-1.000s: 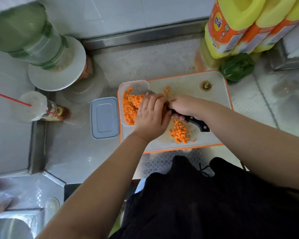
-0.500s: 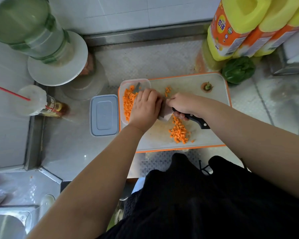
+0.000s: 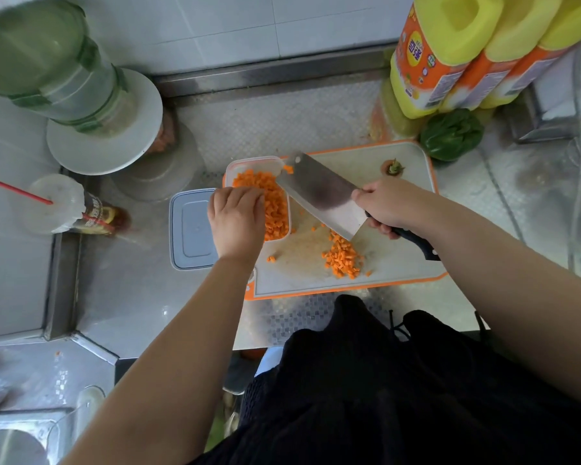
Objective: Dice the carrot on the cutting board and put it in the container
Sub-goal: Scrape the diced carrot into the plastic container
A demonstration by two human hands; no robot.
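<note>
Fingers of my right hand (image 3: 384, 204) were wrapped round the cleaver (image 3: 322, 196) grip, its black handle end sticking out toward my body. The blade lay tilted, flat side up, its long axis running from my fist up and left, far corner over the container (image 3: 255, 162) rim. One dice piece clung near that corner. My left hand (image 3: 237, 218) sat at the container's near-left side, fingers bent over its edge and the carrot inside; whether they actually pinched the wall I couldn't tell.

Carrot dice (image 3: 269, 199) nearly filled the container, which stood lengthwise front to back on the board's (image 3: 413, 156) left end. A second heap (image 3: 342, 258) lay on the board just under the blade's heel, with strays beside it.

Risks as I judged them: the stuck piece dropping outside the rim; the blade sweeping back across my left knuckles; the brimming container spilling if nudged; strays rolling off the board's near edge during the next scoop.
</note>
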